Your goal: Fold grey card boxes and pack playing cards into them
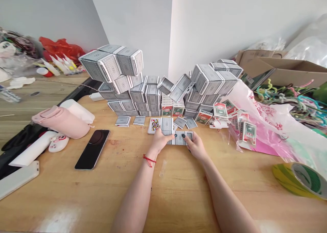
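Bare forearms (pixel 135 195) are stretched over the wooden tabletop (pixel 178 199), a red string bracelet (pixel 149 160) being worn on the left wrist. Patterned playing cards (pixel 180 138) are held just above it between the left hand (pixel 159 141) and right hand (pixel 196 146), pinched by the fingers of both. Beside the left hand, a face-up picture card (pixel 155 124) is seen; behind, blocks of folded cards (pixel 153 96) are stacked.
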Motion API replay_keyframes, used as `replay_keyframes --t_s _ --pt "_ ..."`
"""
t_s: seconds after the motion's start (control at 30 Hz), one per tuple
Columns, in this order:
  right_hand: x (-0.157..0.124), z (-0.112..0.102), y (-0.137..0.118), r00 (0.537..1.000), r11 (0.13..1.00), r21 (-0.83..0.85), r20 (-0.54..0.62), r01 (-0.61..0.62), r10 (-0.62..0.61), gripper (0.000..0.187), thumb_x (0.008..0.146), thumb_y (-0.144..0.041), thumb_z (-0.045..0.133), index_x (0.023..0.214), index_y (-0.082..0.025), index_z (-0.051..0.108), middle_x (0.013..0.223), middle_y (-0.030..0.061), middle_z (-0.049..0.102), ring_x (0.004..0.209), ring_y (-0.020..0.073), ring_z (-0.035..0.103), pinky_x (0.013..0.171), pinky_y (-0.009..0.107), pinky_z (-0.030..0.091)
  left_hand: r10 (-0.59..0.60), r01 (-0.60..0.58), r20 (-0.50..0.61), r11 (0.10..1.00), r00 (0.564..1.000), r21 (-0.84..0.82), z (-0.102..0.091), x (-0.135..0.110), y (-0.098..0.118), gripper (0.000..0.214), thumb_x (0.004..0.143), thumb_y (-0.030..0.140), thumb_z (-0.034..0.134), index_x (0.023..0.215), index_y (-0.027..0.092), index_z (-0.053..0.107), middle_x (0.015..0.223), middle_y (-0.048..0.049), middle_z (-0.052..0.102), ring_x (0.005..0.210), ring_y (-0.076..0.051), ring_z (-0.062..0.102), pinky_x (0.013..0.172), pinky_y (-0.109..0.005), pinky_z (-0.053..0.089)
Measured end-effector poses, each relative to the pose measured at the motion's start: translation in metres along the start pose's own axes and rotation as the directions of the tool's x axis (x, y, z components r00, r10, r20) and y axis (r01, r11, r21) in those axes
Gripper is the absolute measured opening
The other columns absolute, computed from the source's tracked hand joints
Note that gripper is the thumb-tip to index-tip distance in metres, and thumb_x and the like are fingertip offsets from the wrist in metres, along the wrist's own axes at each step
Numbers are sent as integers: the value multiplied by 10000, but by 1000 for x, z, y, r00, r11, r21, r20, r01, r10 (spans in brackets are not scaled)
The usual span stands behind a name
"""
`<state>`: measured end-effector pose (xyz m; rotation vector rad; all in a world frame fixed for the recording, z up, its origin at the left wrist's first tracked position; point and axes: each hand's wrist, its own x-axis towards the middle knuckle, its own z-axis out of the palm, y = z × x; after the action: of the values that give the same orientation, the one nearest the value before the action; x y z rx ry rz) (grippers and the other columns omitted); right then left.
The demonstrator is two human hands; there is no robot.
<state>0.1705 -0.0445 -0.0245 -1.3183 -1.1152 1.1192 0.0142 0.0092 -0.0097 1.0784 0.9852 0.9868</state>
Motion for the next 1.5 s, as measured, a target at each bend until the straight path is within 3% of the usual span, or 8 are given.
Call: replay_keyframes --t_s 0.33,0.63,0.83,1.17,1.5 --pt "1 -3 -7 995 992 80 49 -93 89 332 716 -492 565 724 -206 397 446 -102 336 308 43 267 288 179 191 34 -34 -8 999 999 1 3 -3 3 574 526 211 749 1054 155 530 1056 -83 631 978 -188 583 899 -351 429" --pt "1 -7 -10 986 967 210 113 -142 120 310 713 -458 579 735 -196 415 456 -108 349 279 24 227 276 177 171 -58 68 62 984 996 -167 7 -1 -4 479 549 208 719 1000 139 571 1032 -83 641 944 -201 598 863 -366 452" --pt "1 -2 -7 995 987 125 45 -97 92 322 709 -472 583 713 -203 406 420 -109 350 267 38 267 267 181 178 -24 24 -7 999 1000 -30 3 -1 1 474 533 182 724 982 149 573 1009 -71 649 937 -201 599 870 -364 444" --pt "-1 -5 -10 995 996 44 62 -80 77 309 733 -469 556 716 -202 402 381 -114 337 270 45 270 281 177 175 29 -29 -10 998 1000 57 0 0 -7 486 579 197 703 1030 151 527 1025 -76 638 962 -192 585 889 -352 422" --pt "3 -6 -3 993 990 87 4 -115 115 309 713 -463 574 717 -198 414 385 -109 358 253 47 285 257 180 186 95 -91 -29 989 995 116 4 0 -5 526 587 184 686 1077 170 497 1045 -63 623 978 -186 575 891 -342 422"
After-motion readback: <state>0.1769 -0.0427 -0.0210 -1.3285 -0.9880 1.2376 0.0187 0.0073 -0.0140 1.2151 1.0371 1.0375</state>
